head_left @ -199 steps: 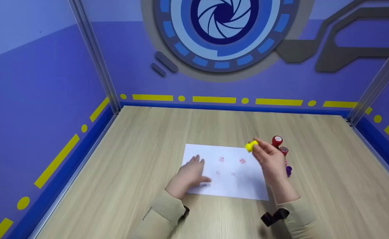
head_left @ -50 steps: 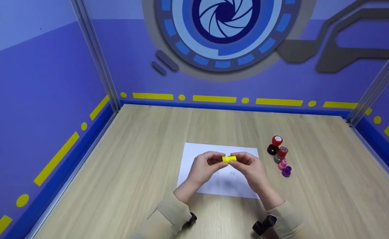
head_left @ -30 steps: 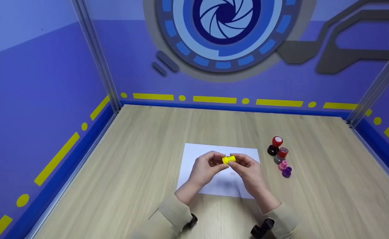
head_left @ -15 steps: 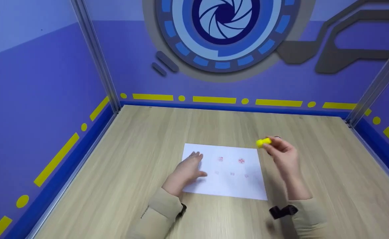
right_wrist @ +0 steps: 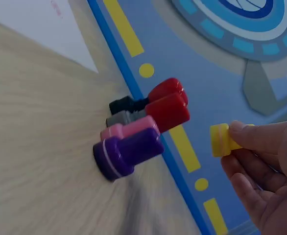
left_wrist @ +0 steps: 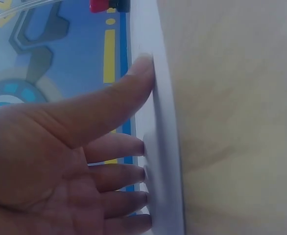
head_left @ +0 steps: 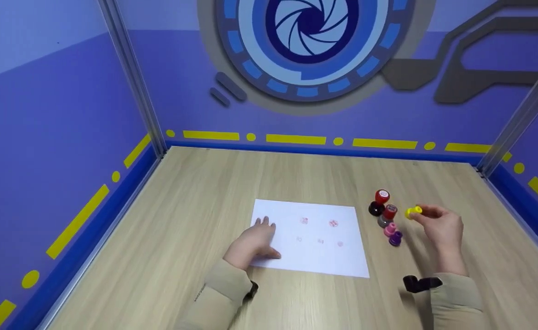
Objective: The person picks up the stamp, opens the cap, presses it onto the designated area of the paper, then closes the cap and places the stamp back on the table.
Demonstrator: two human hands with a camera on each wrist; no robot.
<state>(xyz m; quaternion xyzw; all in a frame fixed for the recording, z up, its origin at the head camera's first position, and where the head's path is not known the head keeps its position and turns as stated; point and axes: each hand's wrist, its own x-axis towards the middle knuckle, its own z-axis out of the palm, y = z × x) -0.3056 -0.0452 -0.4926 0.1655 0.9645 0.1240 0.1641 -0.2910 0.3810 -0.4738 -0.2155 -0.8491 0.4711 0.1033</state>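
My right hand (head_left: 444,229) pinches a small yellow stamp (head_left: 413,212) between thumb and fingers, right of the other stamps. In the right wrist view the yellow stamp (right_wrist: 221,139) has its wider capped end away from the palm, held above the table. My left hand (head_left: 253,243) rests on the left part of a white paper (head_left: 314,261), fingers spread; its thumb and fingertips (left_wrist: 137,174) meet the sheet in the left wrist view. Several faint reddish stamp marks (head_left: 333,223) show on the paper.
Right of the paper stand a red-and-black stamp (head_left: 381,197), a red-and-grey stamp (head_left: 390,211), a pink stamp (head_left: 390,229) and a purple stamp (head_left: 395,238) in a slanting row. Blue walls (head_left: 232,119) enclose the wooden table (head_left: 204,183).
Both hands held the yellow stamp together over the paper; then they parted. The right hand carried it right, past the stamp row; the left returned to the sheet. A new mark shows lower right.
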